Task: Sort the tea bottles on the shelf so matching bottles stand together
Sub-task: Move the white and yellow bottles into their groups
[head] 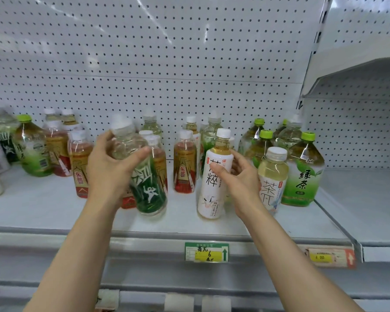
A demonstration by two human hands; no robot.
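Head view: hands [113, 167] grip bottles [149, 188] near shelf edge [167, 233].

Left hand [108, 170] gripping green-label bottle [144, 176], right hand [239, 176] holding white-label bottle [215, 176]

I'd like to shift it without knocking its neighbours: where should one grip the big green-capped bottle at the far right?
Grip the big green-capped bottle at its narrow shoulder under the cap, reaching from the front right, probably safest. Its belly looks wide for one hand, and the pale tea bottle crowds its left.

Both bare forearms are reaching forward; the left grip [113, 167] is curling its fingers closed, the right grip [239, 174] is pinching with thumb and fingers.
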